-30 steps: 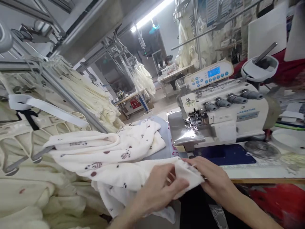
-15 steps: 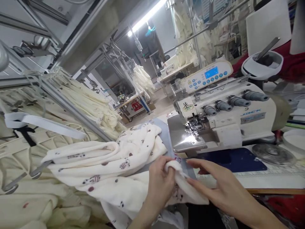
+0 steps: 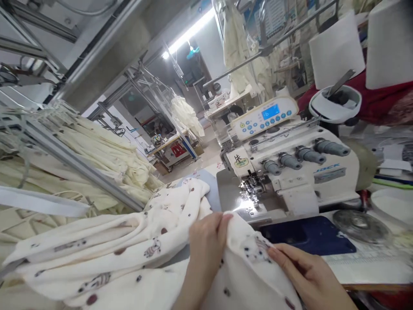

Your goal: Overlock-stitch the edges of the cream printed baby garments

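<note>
White plush fabric printed with small dark animals and dots spreads from the lower left to in front of the sewing machine. My left hand is closed on an upper edge of this cloth, just short of the machine's metal plate. My right hand pinches the cloth's right edge between thumb and fingers. Between both hands the fabric lies spread, its print showing. The needle and presser foot area sits just beyond my hands, with no cloth under it that I can see.
A dark blue flat phone-like object lies right of the cloth, beside a round metal disc. Cream garments hang on a rail at left. Large white thread cones stand at back right.
My hands have opened out the folded edge, so more printed fabric shows between them. The right hand has moved lower and now pinches the edge. The view has shifted.
</note>
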Demonstrator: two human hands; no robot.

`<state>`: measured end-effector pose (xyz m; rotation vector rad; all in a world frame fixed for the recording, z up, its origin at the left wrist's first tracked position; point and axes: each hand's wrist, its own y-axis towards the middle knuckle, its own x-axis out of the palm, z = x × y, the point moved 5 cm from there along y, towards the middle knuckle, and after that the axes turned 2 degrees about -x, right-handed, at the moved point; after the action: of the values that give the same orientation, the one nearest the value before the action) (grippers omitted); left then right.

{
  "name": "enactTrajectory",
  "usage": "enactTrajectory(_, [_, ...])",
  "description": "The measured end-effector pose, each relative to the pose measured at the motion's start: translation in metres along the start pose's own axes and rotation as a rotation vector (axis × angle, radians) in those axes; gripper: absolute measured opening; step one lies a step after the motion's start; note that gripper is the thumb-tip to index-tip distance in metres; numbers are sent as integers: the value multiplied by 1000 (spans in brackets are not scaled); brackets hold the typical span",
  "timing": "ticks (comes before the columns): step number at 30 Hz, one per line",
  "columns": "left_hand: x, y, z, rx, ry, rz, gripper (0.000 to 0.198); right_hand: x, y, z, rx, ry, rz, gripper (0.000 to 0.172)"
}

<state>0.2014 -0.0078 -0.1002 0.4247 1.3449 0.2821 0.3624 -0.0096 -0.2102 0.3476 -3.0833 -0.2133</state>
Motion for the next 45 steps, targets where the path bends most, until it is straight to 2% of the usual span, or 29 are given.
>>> enactTrajectory(2, [23,34,7,137,133,-48,36,-6,-2,6,91,89,185,41])
enactTrajectory(4, [44,62,11,246,154,-113,38,-13,0,13,127,118,320,42])
enactTrajectory(6, [58,81,10,311,147,-157,36,-16,8,21,93,92,330,43])
enactTrajectory(8, [65,92,7,353,152,-188,37,-15,19,27,19,26,279,41])
enactTrajectory(11, [66,97,3,385,141,-216,39,-9,29,27,-159,-119,242,35])
enactTrajectory(13, [59,94,3,402,110,-218,30,-6,29,20,-290,-209,224,37])
enactTrajectory(15, [47,88,4,411,54,-218,20,-12,26,12,-374,-267,186,36])
enactTrajectory(17, [33,80,1,407,9,-201,21,-38,19,1,-481,-393,242,25])
enactTrajectory(19, [18,73,-1,425,0,-107,20,-79,11,-11,-612,-679,390,22])
enactTrajectory(21, [6,63,2,495,-2,45,14,-127,6,-12,-577,-1047,534,29])
enactTrajectory(24, [-5,45,24,599,-44,210,11,-184,4,-6,-545,-1202,567,31])
enactTrajectory(26, [-6,35,44,608,-140,194,15,-196,3,-5,-600,-1221,539,29])
enactTrajectory(28, [-2,31,64,560,-282,95,19,-186,-1,-13,-683,-1202,490,25])
enactTrajectory(30, [4,31,79,458,-430,-71,27,-157,-8,-26,-784,-1131,384,25])
enactTrajectory(33, [14,36,89,256,-582,-360,53,-102,-18,-45,-964,-898,62,31])
enactTrajectory(34, [16,38,88,205,-604,-461,55,-87,-20,-48,-1011,-823,-24,32])
enactTrajectory(36, [16,41,80,91,-624,-629,38,-64,-19,-49,-1060,-716,-99,33])
enactTrajectory(38, [10,46,64,-52,-653,-722,18,-49,-11,-43,-1056,-622,-98,34])
enactTrajectory(39, [6,49,55,-115,-664,-727,15,-42,-6,-41,-1053,-569,-92,33])
enactTrajectory(41, [-1,60,39,-160,-615,-643,12,-31,6,-37,-1060,-459,-68,32])
enactTrajectory(43, [-1,72,28,-110,-474,-512,11,-24,17,-36,-1073,-385,20,31])
enactTrajectory(45, [9,81,22,-63,-355,-413,12,-21,27,-34,-1057,-360,122,35])
